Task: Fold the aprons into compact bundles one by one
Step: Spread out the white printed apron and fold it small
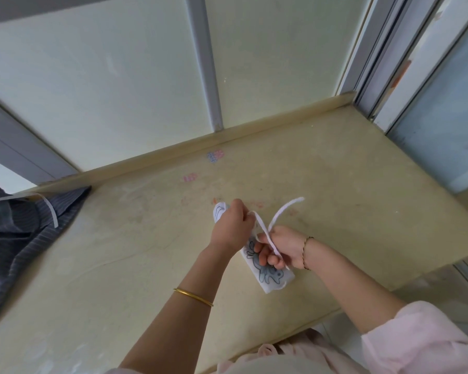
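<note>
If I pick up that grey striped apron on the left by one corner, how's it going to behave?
Probably floppy: the grey striped apron lies rumpled and drapes over the table edge, so it would likely hang and unfold. Its white strap lies loose across it and may dangle or snag. It looks light and unlikely to slide away.

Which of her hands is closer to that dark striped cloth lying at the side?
Left. The left hand grips the white bundle nearer the dark striped cloth; the right hand is farther off, beyond it.

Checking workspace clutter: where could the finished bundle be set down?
Bare beige tabletop right of the hands and between them and the dark striped apron at left. Crowded only around the rolled white printed apron and its white strap.
</note>
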Tool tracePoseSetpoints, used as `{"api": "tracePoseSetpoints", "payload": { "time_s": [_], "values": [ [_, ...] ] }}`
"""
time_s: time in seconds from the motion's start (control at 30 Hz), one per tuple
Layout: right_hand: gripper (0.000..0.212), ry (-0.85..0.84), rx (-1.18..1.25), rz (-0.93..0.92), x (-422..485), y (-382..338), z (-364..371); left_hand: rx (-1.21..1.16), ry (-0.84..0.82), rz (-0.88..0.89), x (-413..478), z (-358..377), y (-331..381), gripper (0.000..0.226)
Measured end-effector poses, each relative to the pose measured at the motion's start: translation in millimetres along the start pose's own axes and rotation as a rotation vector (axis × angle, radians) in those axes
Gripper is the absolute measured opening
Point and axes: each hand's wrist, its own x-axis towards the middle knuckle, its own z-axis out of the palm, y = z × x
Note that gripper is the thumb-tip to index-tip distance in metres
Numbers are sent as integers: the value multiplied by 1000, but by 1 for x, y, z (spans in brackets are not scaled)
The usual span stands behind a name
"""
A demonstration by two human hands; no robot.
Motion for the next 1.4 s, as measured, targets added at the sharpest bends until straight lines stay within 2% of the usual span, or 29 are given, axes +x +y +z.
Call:
{"api": "tracePoseSetpoints", "payload": {
  "time_s": [0.07, 0.2, 0.3, 0.33, 0.4, 0.47, 0.5, 0.53, 0.57, 0.63, 0.7, 0.8, 0.9, 1.0, 1.1, 1.23, 1.4],
  "values": [
    [37, -7, -93, -14, 0, -3, 1, -47, 17, -11, 0, 1, 0, 14],
    [39, -79, -121, 57, -4, -6, 1, -106, -39, 5, 2, 0, -2, 26],
    [38, -59, -52, 72, -9, -9, -8, -43, -86, 61, 4, -2, -4, 18],
    [35, 32, -47, 52, -9, -10, -14, -14, -100, 84, 4, -2, -5, 17],
    [26, 387, -198, -80, -5, -12, -29, 58, -126, 125, 6, -3, -6, 23],
    [20, 790, -402, -322, -2, -17, -40, 124, -127, 164, 6, -3, -7, 28],
    [19, 867, -468, -473, -2, -22, -39, 148, -119, 189, 6, -2, -8, 29],
    [22, 827, -509, -608, -2, -28, -33, 165, -110, 214, 5, -2, -8, 29],
    [26, 718, -546, -694, 1, -33, -27, 176, -102, 240, 5, -2, -8, 30],
    [36, 479, -626, -695, 10, -36, -12, 207, -84, 294, 4, 0, -9, 35],
    [43, 381, -673, -624, 19, -37, -6, 254, -39, 348, 3, 0, -10, 33],
    [39, 376, -686, -589, 26, -33, -6, 312, 99, 392, -1, 6, -17, 24],
    [28, 373, -704, -576, 30, -32, -4, 367, 202, 327, -3, 15, -18, 22],
    [22, 314, -732, -524, 32, -36, -3, 338, 232, 251, -6, 21, -15, 24],
    [17, 247, -755, -459, 37, -39, -3, 258, 253, 196, -9, 23, -19, 18],
    [27, 117, -694, -404, 38, -41, -4, 112, 294, 171, -15, 24, -26, 11],
    [23, 123, -595, -405, 41, -41, -9, -119, 305, 134, -14, 22, -36, 19]
  ]
}}
